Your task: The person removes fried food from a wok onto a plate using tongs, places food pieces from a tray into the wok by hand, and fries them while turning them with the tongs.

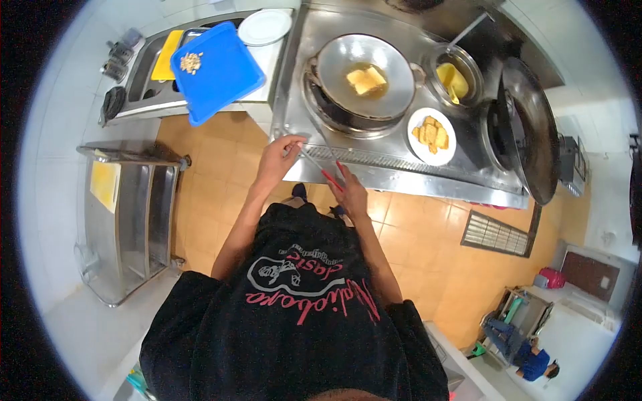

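Observation:
My right hand [351, 195] is closed around the red handles of a pair of metal tongs [332, 179], in front of the stove's edge. At the tip of one tong arm, the fingers of my left hand [277, 159] are pinched together and seem to grip it. Beyond the hands, a two-handled wok [334, 63] sits on a burner. A pale yellow square piece of food [366, 80] lies in a little oil at its bottom. Right of it, an oval white plate [421, 152] carries several golden fried pieces [433, 135].
A pot [476, 85] with a yellow item inside stands behind the plate, and a large dark wok [545, 134] leans at right. The blue tray [227, 83] at left bears small beige bits. A metal cart [140, 214] stands left; a person [531, 357] sits far right.

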Motion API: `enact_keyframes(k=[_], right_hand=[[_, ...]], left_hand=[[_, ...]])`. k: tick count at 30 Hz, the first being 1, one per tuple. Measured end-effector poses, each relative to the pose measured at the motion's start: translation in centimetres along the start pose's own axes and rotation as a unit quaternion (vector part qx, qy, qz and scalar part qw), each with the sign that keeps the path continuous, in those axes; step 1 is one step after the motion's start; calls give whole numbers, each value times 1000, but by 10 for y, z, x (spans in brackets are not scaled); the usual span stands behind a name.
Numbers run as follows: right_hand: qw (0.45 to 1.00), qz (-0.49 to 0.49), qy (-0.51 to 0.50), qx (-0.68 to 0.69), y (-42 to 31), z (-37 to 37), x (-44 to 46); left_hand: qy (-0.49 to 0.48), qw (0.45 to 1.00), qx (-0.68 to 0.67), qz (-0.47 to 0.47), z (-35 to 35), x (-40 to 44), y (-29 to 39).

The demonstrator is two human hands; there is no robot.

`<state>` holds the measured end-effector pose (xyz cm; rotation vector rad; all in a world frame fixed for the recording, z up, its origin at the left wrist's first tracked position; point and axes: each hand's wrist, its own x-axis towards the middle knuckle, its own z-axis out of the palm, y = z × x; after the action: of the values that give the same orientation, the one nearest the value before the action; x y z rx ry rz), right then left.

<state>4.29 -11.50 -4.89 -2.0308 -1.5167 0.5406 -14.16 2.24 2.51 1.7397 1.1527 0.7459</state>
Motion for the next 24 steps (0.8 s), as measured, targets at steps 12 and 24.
enact_keyframes(k=[12,24], right_hand=[[996,20,15,-83,30,24,-6],[993,3,55,-104,31,9,4]], left_hand=[[-16,999,34,-21,52,-45,16],[-25,999,7,-19,88,-64,21]])
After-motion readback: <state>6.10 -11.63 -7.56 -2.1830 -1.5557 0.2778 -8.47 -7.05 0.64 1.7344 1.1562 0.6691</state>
